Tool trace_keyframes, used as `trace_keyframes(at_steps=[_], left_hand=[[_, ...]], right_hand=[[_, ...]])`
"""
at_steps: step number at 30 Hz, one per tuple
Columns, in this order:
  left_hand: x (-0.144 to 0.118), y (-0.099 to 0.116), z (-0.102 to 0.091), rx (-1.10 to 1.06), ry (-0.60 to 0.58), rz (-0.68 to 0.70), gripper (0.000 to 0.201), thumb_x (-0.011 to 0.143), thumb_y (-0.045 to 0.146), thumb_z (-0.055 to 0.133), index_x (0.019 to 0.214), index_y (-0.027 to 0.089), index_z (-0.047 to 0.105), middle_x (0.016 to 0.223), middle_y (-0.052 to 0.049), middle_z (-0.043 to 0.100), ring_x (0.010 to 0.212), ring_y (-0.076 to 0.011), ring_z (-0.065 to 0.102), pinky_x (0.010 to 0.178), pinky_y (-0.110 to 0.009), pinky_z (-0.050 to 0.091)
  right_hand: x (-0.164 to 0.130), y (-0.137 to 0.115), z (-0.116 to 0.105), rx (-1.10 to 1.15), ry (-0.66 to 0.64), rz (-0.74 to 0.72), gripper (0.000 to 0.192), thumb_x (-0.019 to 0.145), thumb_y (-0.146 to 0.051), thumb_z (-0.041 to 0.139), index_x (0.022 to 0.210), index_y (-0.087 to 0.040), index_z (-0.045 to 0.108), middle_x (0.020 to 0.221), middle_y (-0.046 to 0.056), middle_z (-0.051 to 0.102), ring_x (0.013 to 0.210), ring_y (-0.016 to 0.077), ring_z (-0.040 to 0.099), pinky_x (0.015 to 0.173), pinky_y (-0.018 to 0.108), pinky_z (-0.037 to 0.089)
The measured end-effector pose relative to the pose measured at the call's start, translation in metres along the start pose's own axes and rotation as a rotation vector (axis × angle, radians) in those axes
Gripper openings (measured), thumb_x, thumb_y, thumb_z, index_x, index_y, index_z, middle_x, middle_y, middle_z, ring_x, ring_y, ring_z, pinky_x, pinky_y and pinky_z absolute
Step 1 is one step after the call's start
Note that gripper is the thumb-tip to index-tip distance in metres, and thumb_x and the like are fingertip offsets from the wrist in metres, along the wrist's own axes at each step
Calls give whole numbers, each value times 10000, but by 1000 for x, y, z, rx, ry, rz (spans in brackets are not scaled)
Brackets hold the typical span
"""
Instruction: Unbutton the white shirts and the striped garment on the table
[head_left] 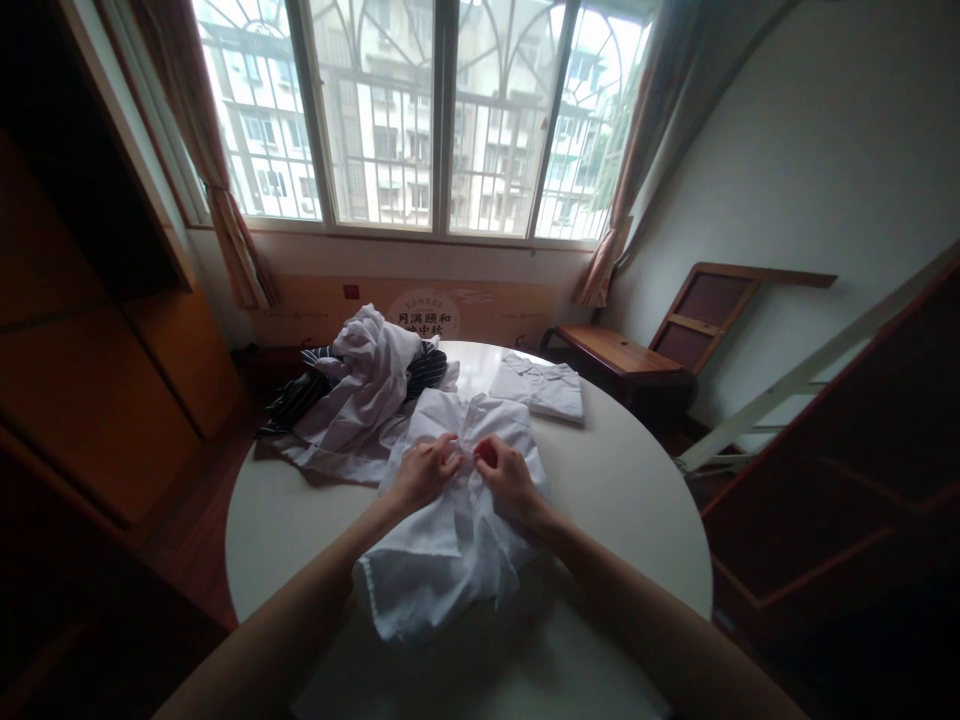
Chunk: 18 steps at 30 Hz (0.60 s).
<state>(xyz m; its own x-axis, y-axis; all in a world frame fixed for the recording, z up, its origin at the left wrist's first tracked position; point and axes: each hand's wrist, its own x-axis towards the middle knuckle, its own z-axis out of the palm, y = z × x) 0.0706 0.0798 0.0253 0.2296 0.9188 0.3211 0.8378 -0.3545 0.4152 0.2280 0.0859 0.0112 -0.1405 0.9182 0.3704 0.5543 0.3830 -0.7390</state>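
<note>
A round bench [622, 480] stood by the window. Your left hand [421, 472] and right hand [504, 472] pinched a shirt [450, 545] lying beneath them: soft, light, best gripped along its front edges.

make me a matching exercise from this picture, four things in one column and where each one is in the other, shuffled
Things:
1. white shirt spread out flat
2. folded white shirt
3. heap of white and dark striped clothes
4. low brown wooden bench

Places:
A. on the floor beyond the round white table, near the right wall
B. under both hands, left hand and right hand, at the table's near middle
C. far left part of the table
D. far side of the table, right of the heap

Pairs: 1-B, 2-D, 3-C, 4-A
</note>
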Motion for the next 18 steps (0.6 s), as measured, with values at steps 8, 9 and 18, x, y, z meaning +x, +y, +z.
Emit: trace_keyframes(at_steps=[8,9,18], left_hand=[[-1,-3,3,-9,20,-44,335,789,399,496,1067,241,593,736,-19,661,669,-159,589,597,-239,381],[-1,-2,3,-19,25,-53,320,786,390,500,1050,242,605,730,-18,661,660,-156,589,590,-237,377],[-1,0,4,-46,53,-101,209,795,299,497,907,224,657,752,-30,679,698,-160,606,589,-240,367]], right_hand=[[5,6,2,301,27,73,67,641,-191,492,701,-190,462,682,-9,514,628,134,481,606,259,394],[6,8,3,328,23,66,68,640,-188,483,705,-190,464,684,-12,512,630,131,476,605,254,392],[3,1,0,322,-89,45,162,682,-185,445,667,-176,606,705,11,610,688,144,538,689,275,416]])
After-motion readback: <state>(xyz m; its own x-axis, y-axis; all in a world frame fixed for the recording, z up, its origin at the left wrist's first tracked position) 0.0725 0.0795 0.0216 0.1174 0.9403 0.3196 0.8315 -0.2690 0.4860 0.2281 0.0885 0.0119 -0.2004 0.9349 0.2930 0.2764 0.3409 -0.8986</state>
